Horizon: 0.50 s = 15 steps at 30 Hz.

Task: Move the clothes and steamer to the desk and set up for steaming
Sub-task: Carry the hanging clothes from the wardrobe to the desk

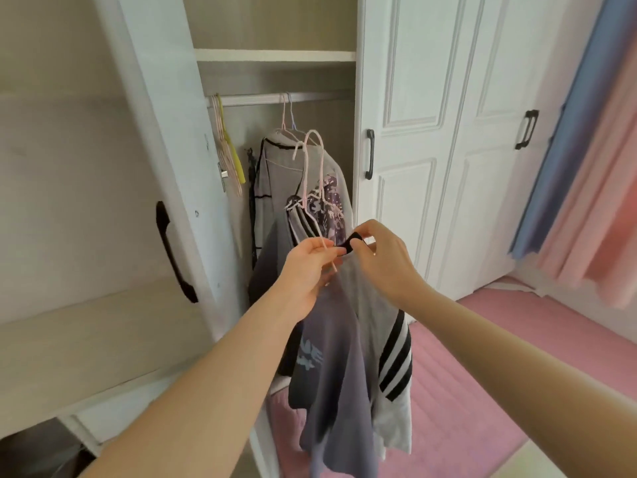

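In front of an open wardrobe, my left hand [306, 267] grips the wire of a pink hanger [315, 174] from which a purple-grey shirt [331, 367] hangs. A grey shirt with black sleeve stripes [393, 357] hangs beside it. My right hand [379, 257] pinches the black collar [353, 243] of that grey shirt, right next to my left fingers. A second pink hanger [300, 157] and a purple patterned garment [327, 205] are bunched above my hands. No steamer is in view.
A rail [275, 98] inside the wardrobe carries a grey garment [275, 167] and several bare hangers [229, 153] at the left. The open door [165, 167] stands to my left, closed doors [431, 132] to my right. Pink bedding [482, 357] and curtains [586, 167] lie on the right.
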{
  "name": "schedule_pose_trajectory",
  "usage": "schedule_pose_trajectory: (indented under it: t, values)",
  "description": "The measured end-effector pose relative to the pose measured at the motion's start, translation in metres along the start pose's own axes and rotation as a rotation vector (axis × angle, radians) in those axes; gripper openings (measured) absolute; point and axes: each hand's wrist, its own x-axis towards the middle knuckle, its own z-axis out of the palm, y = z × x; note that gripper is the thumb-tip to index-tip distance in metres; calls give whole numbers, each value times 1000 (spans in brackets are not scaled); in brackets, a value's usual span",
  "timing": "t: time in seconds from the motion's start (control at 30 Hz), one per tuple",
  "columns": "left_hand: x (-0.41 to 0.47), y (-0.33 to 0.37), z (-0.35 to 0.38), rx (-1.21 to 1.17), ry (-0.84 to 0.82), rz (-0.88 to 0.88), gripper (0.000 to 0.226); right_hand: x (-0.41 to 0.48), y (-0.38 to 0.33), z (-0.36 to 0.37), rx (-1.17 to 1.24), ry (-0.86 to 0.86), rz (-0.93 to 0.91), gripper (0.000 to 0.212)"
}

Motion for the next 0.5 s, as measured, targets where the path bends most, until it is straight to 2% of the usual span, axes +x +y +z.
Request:
schedule_pose_trajectory:
  t: [0.2, 0.5]
  values:
    - [-78, -13, 8, 59, -110, 15, 10, -92, -20, -33, -30, 33, 39, 11]
    - [-177, -44, 9, 240, -131, 32, 13, -210, -39, -55, -152, 0, 50, 13]
